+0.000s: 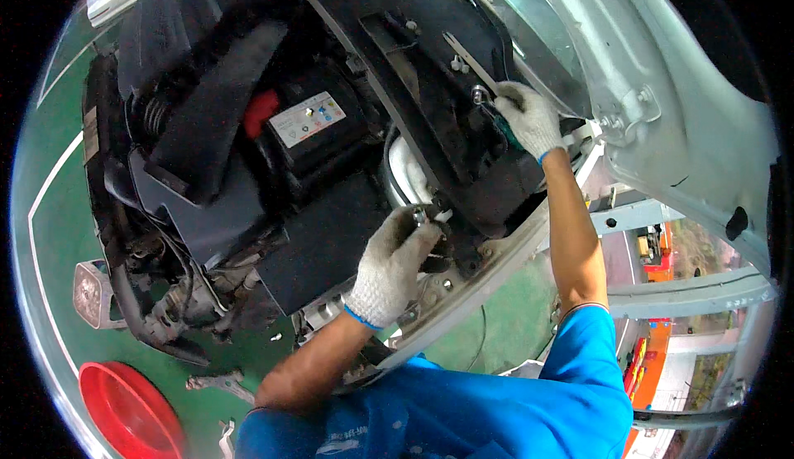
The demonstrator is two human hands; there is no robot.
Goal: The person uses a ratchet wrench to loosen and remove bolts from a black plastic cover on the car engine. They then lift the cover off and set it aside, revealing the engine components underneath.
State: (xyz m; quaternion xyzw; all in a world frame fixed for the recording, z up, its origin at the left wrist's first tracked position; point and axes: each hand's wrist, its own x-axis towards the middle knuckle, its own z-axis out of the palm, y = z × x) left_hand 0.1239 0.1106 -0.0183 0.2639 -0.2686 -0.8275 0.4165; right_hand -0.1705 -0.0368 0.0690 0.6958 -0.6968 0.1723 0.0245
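Clad in blue shirt (513, 413), leans over pale fender edge (506, 252); with gloved right hand (532, 118) clasps a green-handled ratchet (480, 94) above the black panel (430, 128); with gloved left hand (387, 266) pinches a small metallic piece (419, 217) of unclear kind.

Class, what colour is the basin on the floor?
Red: the basin shows best in the head view.

The gloves (533, 120) are rough knitted cloth, the tool head (480, 94) shiny metal — the basin (132, 413) smooth plastic, the shirt (488, 413) matt cloth.
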